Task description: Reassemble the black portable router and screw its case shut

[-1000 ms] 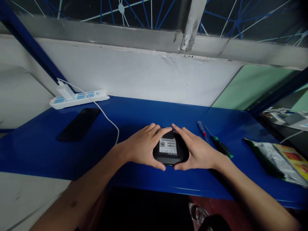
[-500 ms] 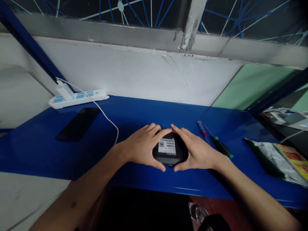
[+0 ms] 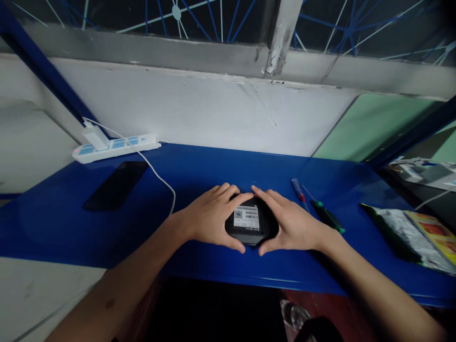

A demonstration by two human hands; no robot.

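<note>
Between my two hands is a black plastic device (image 3: 251,233) with a white printed label and a square code on its upward side. My left hand (image 3: 215,216) curves around its left side, the thumb at the near edge and the fingers at the far edge. On the other side my right hand (image 3: 290,221) grips in the same way, its index fingertip close to the left one. The hands cover the device's sides and much of its far edge. Right of my right hand lie a screwdriver with a clear and red handle (image 3: 298,189) and a green-handled screwdriver (image 3: 328,216).
A dark phone-like slab (image 3: 116,186) lies on the blue table (image 3: 210,164) at left. Behind it, a white power strip (image 3: 119,148) holds a charger with a white cable (image 3: 156,173). A silver and yellow packet (image 3: 415,235) lies at right.
Both hands keep their hold on the black device, almost unmoved. The whole view has shifted very slightly.
</note>
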